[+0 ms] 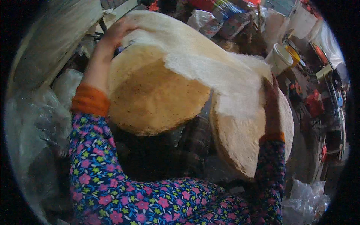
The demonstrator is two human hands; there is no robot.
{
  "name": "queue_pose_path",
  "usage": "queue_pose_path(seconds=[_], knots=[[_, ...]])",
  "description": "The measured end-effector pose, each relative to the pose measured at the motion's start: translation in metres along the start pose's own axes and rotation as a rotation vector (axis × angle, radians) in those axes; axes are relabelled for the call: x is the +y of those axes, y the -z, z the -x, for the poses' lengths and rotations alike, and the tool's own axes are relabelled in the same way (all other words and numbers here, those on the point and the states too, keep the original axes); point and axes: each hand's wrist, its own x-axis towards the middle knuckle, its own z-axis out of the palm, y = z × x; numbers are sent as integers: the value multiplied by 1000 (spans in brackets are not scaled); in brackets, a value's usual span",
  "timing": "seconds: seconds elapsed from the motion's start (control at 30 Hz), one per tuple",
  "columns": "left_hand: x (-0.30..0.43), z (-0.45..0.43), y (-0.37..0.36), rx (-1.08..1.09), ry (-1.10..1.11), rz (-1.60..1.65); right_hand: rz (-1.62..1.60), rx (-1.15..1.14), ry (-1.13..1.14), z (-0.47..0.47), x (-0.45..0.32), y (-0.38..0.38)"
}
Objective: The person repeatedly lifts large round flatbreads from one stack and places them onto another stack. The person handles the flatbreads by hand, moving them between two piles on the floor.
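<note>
A large carved piece, apparently foam (152, 92), spans the space between my arms. Its near left face is yellow-brown and rounded; a narrower pale lobe (239, 135) hangs down at the right, split from it by a gap. White soft layering (202, 64), perhaps wadding or fabric, covers the top and part of that lobe. At the upper left edge my left hand (119, 31) holds the piece, its fingers partly curled over the white layer. My right hand (271, 98), blurred and in shadow, lies along the right lobe and grips it; its fingertips are hard to make out.
A white bucket (279, 59) with a yellow container (292, 56) behind it stands at the right. Clear plastic bags lie at the top (201, 19) and lower right (309, 194). Plastic sheeting (36, 121) hangs at the left. Red items (315, 102) clutter the right side.
</note>
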Motion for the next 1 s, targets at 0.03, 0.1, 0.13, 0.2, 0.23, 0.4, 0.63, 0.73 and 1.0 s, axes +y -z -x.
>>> queue_pose_path(seconds=[0.03,0.1,0.13,0.2,0.23,0.4,0.63,0.73,1.0], knots=[[1,22,-15,233,7,-54,-66,-81,38,-11,11,-9],[-12,78,21,483,54,-82,-92,-105,-6,-24,46,-48],[-33,109,50,506,98,-50,-116,-146,-60,-19,54,-81],[-65,147,32,677,216,78,-137,-168,-122,-3,82,-107],[-88,162,34,727,269,140,-57,-108,-231,1,100,-113],[-223,254,79,898,495,94,146,-238,-616,34,145,-132],[-227,248,41,777,488,177,244,-130,-450,37,151,-106],[-243,277,68,695,415,-26,313,-188,-458,36,139,-111],[-221,247,33,620,494,113,302,-130,-488,48,139,-99]])
